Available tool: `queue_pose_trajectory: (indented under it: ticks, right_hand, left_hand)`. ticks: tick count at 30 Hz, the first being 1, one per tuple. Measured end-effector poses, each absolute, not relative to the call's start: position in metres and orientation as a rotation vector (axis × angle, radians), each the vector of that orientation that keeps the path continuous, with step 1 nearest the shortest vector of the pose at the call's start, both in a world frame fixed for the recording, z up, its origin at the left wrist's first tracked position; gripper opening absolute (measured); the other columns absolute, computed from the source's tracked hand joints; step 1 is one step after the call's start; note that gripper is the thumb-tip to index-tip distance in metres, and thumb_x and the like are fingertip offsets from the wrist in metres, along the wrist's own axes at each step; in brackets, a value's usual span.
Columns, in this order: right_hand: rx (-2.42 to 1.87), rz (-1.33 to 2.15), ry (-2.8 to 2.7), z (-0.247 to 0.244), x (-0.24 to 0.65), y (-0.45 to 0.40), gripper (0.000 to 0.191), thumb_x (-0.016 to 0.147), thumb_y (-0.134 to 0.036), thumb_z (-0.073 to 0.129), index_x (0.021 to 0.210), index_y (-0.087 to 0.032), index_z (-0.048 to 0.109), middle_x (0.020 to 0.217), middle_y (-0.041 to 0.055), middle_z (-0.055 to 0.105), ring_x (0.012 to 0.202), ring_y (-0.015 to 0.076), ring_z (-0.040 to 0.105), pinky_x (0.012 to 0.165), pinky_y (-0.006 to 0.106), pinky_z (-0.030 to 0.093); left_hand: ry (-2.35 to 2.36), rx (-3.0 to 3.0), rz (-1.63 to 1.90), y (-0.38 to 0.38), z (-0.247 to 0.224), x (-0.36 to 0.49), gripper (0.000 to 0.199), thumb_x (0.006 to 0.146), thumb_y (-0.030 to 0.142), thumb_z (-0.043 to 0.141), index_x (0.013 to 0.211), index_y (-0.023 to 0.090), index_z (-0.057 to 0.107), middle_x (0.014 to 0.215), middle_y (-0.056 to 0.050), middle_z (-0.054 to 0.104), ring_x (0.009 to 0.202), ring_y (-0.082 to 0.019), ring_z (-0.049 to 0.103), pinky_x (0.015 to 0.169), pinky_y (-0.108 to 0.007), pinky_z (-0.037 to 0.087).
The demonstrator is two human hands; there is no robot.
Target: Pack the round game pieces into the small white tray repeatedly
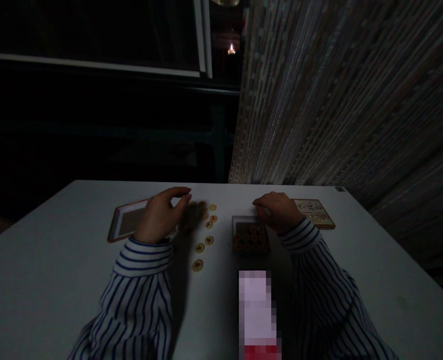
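My left hand [163, 214] hovers over the white table left of the scattered pieces. Its thumb and forefinger are apart with nothing visible between them; the other fingers are hidden. Round wooden Chinese chess pieces [199, 248] lie loosely in the middle, some in the shadow of this hand. My right hand [278, 211] is above the back right corner of a small open box [240, 218] with several pieces inside. Its fingers are curled together, and whatever they may hold is hidden.
An open, shallow brown-edged tray [113, 231] lies at left, partly behind my left hand. A decorated lid with dark writing [319, 212] lies at right. The white table [56, 280] ends at a bead curtain [292, 100] behind. A pixelated patch covers the front middle.
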State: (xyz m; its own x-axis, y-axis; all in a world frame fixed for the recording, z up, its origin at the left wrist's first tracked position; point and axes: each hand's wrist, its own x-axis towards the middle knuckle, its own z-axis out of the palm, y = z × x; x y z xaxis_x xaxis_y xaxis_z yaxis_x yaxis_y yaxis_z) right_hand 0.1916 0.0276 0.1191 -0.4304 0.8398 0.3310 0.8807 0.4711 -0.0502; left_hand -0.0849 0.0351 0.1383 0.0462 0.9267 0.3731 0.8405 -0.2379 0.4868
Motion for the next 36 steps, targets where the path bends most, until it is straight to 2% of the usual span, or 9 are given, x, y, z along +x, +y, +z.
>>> queue_pose_trajectory:
  ticks: [7,13,18,21,24,28,31,36]
  right_hand:
    - [-1.390,-0.179,-2.379,0.122,0.183,0.022,0.022,0.078,-0.022,0.045,0.091,-0.017,0.063,0.091,0.0049,0.065,0.087,0.0170,0.055,0.081,0.030,0.036]
    - [-1.345,-0.164,-2.341,0.119,0.177,0.025,0.021,0.078,-0.023,0.046,0.090,-0.016,0.062,0.090,0.0053,0.066,0.084,0.0176,0.056,0.079,0.031,0.038]
    - [-1.358,-0.142,-2.288,0.127,0.170,0.030,0.021,0.077,-0.023,0.046,0.090,-0.016,0.062,0.087,0.0052,0.066,0.081,0.0165,0.057,0.078,0.030,0.040]
    - [-1.394,-0.134,-2.271,0.135,0.165,0.030,0.021,0.077,-0.024,0.046,0.089,-0.016,0.062,0.085,0.0046,0.066,0.079,0.0160,0.058,0.076,0.029,0.040]
    - [-1.417,-0.129,-2.280,0.140,0.159,0.031,0.022,0.078,-0.025,0.046,0.089,-0.016,0.062,0.083,0.0043,0.066,0.077,0.0156,0.058,0.074,0.028,0.041]
    - [-1.446,-0.116,-2.296,0.139,0.145,0.034,0.023,0.079,-0.028,0.045,0.089,-0.017,0.062,0.084,0.0038,0.065,0.078,0.0152,0.057,0.073,0.026,0.040]
    - [-1.479,-0.099,-2.347,0.136,0.129,0.037,0.023,0.079,-0.030,0.044,0.089,-0.018,0.061,0.084,0.0036,0.065,0.078,0.0151,0.057,0.072,0.026,0.039]
    - [-1.492,-0.092,-2.545,0.127,0.089,0.045,0.025,0.080,-0.032,0.042,0.093,-0.020,0.059,0.088,0.0044,0.065,0.083,0.0167,0.056,0.074,0.028,0.038]
  left_hand:
    - [1.966,2.117,0.951,0.025,0.148,-0.095,0.037,0.075,0.043,0.044,0.100,0.020,0.061,0.089,-0.002,0.067,0.054,-0.013,0.057,0.064,-0.027,0.046]
    - [1.950,2.086,0.979,0.022,0.137,-0.122,0.042,0.075,0.046,0.043,0.101,0.019,0.061,0.091,-0.005,0.067,0.064,-0.017,0.060,0.063,-0.026,0.046]
    - [2.010,2.059,0.985,0.019,0.124,-0.142,0.040,0.075,0.047,0.042,0.097,0.019,0.062,0.093,-0.004,0.067,0.068,-0.017,0.061,0.068,-0.026,0.046]
    - [2.017,2.027,1.033,0.016,0.115,-0.146,0.040,0.075,0.046,0.041,0.096,0.018,0.062,0.100,-0.005,0.065,0.072,-0.017,0.061,0.071,-0.027,0.046]
    - [2.011,1.956,1.047,0.013,0.102,-0.147,0.041,0.076,0.044,0.040,0.099,0.017,0.060,0.096,-0.007,0.066,0.068,-0.017,0.061,0.069,-0.029,0.047]
    - [1.971,1.907,1.132,0.010,0.081,-0.149,0.036,0.078,0.040,0.041,0.097,0.016,0.061,0.097,-0.007,0.065,0.089,-0.019,0.060,0.080,-0.030,0.045]
    - [1.930,1.870,1.151,0.009,0.066,-0.152,0.038,0.079,0.037,0.038,0.100,0.014,0.059,0.098,-0.009,0.065,0.086,-0.019,0.061,0.076,-0.029,0.047]
    - [1.974,2.015,1.085,0.011,0.042,-0.157,0.037,0.081,0.033,0.036,0.099,0.012,0.060,0.098,-0.012,0.064,0.093,-0.021,0.058,0.081,-0.033,0.045]
